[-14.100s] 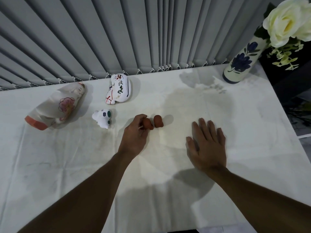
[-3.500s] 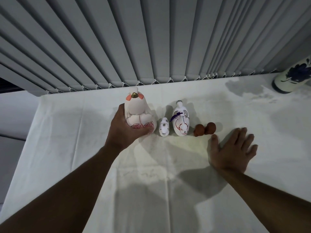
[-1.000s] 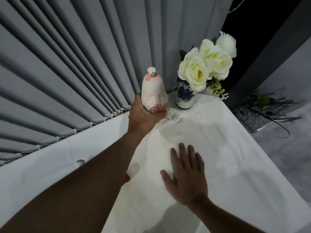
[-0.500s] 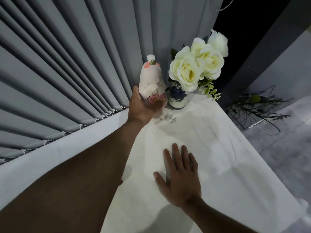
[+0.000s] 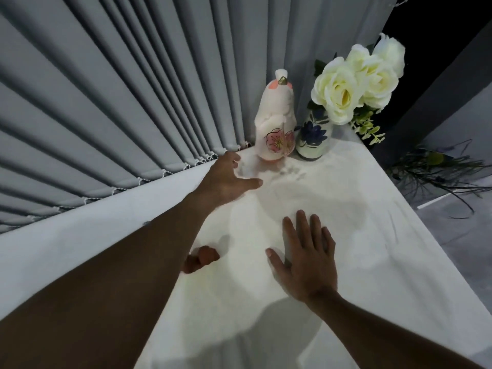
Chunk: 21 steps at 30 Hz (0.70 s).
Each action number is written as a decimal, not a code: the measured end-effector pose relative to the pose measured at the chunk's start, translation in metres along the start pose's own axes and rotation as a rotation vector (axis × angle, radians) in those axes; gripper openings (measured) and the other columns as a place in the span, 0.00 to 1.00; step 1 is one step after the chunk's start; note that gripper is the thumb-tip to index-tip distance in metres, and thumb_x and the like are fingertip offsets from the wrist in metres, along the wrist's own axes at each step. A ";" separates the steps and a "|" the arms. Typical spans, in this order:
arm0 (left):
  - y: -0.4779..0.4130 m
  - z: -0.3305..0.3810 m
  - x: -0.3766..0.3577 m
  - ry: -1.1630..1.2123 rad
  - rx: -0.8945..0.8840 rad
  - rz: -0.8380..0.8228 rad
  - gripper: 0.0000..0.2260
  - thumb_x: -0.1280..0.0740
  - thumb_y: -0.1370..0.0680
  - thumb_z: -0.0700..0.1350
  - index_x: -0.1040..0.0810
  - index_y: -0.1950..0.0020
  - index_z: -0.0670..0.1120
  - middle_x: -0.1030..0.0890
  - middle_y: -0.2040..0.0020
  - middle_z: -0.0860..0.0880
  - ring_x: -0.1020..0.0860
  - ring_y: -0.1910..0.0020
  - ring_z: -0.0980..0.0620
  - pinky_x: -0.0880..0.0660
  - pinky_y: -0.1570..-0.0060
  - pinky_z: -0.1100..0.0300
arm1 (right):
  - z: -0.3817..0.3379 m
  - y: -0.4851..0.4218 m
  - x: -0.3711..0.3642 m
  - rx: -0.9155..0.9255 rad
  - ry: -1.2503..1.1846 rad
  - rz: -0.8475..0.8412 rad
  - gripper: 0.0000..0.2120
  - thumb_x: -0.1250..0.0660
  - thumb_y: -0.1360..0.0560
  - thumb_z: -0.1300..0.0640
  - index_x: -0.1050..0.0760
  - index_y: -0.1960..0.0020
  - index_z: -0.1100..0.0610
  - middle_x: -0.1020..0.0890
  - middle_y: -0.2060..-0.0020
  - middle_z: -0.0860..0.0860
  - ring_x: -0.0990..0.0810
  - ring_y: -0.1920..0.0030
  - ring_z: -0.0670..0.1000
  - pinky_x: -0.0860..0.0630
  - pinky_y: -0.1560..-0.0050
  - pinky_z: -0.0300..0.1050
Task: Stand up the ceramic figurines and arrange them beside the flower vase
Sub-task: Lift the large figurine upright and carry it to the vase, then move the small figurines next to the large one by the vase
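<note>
The large pale figurine (image 5: 275,121) with a pink flower stands upright on the white table (image 5: 359,249), close to the left of the blue-patterned flower vase (image 5: 313,138) holding white roses (image 5: 354,86). My left hand (image 5: 226,179) hovers open just in front of and to the left of that figurine, holding nothing. My right hand (image 5: 303,259) lies flat on the cloth, fingers spread. A small brown figurine (image 5: 201,259) pokes out from under my left forearm. The other figurines are hidden behind my arm.
Grey vertical blinds (image 5: 119,102) run along the table's back edge. The table's right edge drops to a grey floor with dark dry branches (image 5: 436,169). A dark wall stands behind the vase.
My left hand set the large figurine down beside the vase, let go of it and drew back a little. My right hand stayed flat on the table.
</note>
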<state>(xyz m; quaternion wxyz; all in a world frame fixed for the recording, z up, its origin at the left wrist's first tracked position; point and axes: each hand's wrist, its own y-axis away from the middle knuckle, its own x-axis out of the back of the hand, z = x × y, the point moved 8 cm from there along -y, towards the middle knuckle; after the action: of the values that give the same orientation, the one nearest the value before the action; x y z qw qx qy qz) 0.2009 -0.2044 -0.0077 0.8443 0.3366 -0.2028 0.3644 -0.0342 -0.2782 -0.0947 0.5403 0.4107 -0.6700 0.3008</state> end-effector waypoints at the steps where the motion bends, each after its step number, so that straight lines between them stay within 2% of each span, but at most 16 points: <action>1: 0.011 -0.009 0.003 -0.113 0.009 -0.029 0.31 0.21 0.32 0.57 0.28 0.34 0.50 0.24 0.39 0.51 0.24 0.43 0.51 0.28 0.48 0.60 | 0.000 0.000 0.000 -0.002 0.006 0.001 0.38 0.44 0.19 0.31 0.37 0.16 0.53 0.42 0.15 0.60 0.46 0.16 0.66 0.45 0.19 0.64; 3: 0.034 -0.031 0.007 -0.325 0.044 -0.091 0.23 0.23 0.32 0.59 0.25 0.42 0.53 0.22 0.42 0.52 0.23 0.48 0.53 0.27 0.51 0.61 | -0.003 0.000 0.000 -0.006 0.016 -0.010 0.39 0.43 0.20 0.31 0.37 0.17 0.53 0.41 0.16 0.61 0.44 0.16 0.68 0.44 0.20 0.65; 5: 0.060 -0.051 0.009 -0.422 0.119 -0.170 0.21 0.24 0.35 0.61 0.25 0.47 0.56 0.20 0.44 0.52 0.22 0.50 0.51 0.23 0.50 0.55 | -0.004 0.000 0.000 -0.018 0.036 -0.038 0.39 0.45 0.20 0.31 0.38 0.17 0.53 0.41 0.16 0.61 0.44 0.17 0.68 0.44 0.20 0.65; 6: 0.076 -0.059 0.008 -0.440 0.158 -0.226 0.21 0.23 0.36 0.59 0.26 0.48 0.57 0.18 0.47 0.51 0.20 0.53 0.50 0.22 0.54 0.56 | -0.005 0.001 0.000 -0.019 0.040 -0.038 0.39 0.46 0.20 0.31 0.38 0.17 0.53 0.40 0.16 0.61 0.44 0.17 0.68 0.45 0.20 0.65; 8: 0.099 -0.065 0.002 -0.594 0.120 -0.338 0.23 0.23 0.36 0.57 0.25 0.44 0.56 0.16 0.52 0.51 0.19 0.58 0.52 0.30 0.63 0.61 | -0.006 0.001 0.002 -0.022 0.039 -0.036 0.40 0.47 0.20 0.30 0.38 0.17 0.54 0.40 0.16 0.61 0.44 0.17 0.68 0.45 0.20 0.65; 9: 0.106 -0.066 0.001 -0.730 0.069 -0.350 0.23 0.24 0.35 0.57 0.25 0.43 0.55 0.16 0.51 0.52 0.19 0.56 0.52 0.34 0.65 0.61 | -0.007 0.002 0.002 -0.023 0.035 -0.046 0.40 0.48 0.20 0.30 0.39 0.17 0.53 0.41 0.16 0.61 0.45 0.16 0.67 0.46 0.20 0.65; 11: 0.114 -0.065 -0.002 -0.882 -0.025 -0.311 0.16 0.25 0.32 0.52 0.24 0.46 0.52 0.18 0.49 0.54 0.20 0.50 0.51 0.39 0.68 0.59 | -0.008 0.002 0.003 -0.026 0.022 -0.051 0.40 0.49 0.20 0.29 0.40 0.17 0.53 0.42 0.15 0.60 0.46 0.16 0.66 0.48 0.19 0.64; 13: 0.111 -0.076 -0.011 -0.834 -0.076 -0.289 0.08 0.28 0.29 0.44 0.24 0.53 0.51 0.19 0.49 0.53 0.19 0.50 0.50 0.31 0.65 0.58 | -0.009 0.001 0.004 -0.027 0.018 -0.046 0.40 0.49 0.20 0.29 0.41 0.16 0.52 0.43 0.15 0.59 0.47 0.16 0.65 0.48 0.19 0.64; 16: 0.104 -0.082 -0.018 -0.744 -0.130 -0.223 0.02 0.30 0.24 0.45 0.22 0.54 0.49 0.20 0.49 0.48 0.19 0.51 0.45 0.23 0.56 0.56 | -0.009 0.001 0.005 -0.032 0.025 -0.053 0.40 0.49 0.20 0.29 0.42 0.16 0.51 0.44 0.15 0.58 0.48 0.15 0.64 0.49 0.19 0.63; 18: 0.101 -0.080 -0.021 -0.717 -0.161 -0.181 0.04 0.31 0.23 0.47 0.21 0.51 0.48 0.20 0.48 0.47 0.19 0.51 0.44 0.23 0.54 0.55 | -0.009 0.001 0.006 -0.037 0.021 -0.057 0.40 0.49 0.20 0.29 0.42 0.16 0.50 0.45 0.14 0.57 0.49 0.15 0.64 0.49 0.18 0.63; 21: 0.098 -0.077 -0.026 -0.653 -0.173 -0.139 0.05 0.32 0.25 0.43 0.23 0.49 0.47 0.19 0.47 0.49 0.19 0.48 0.45 0.21 0.50 0.50 | -0.010 0.002 0.008 -0.037 0.004 -0.069 0.40 0.49 0.21 0.28 0.43 0.16 0.49 0.46 0.14 0.56 0.50 0.15 0.62 0.48 0.18 0.62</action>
<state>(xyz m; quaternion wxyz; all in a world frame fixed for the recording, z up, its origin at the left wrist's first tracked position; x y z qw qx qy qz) 0.1181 -0.1121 -0.0353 0.7832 0.3754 -0.4689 0.1604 -0.0318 -0.2710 -0.0844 0.5592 0.4228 -0.6598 0.2706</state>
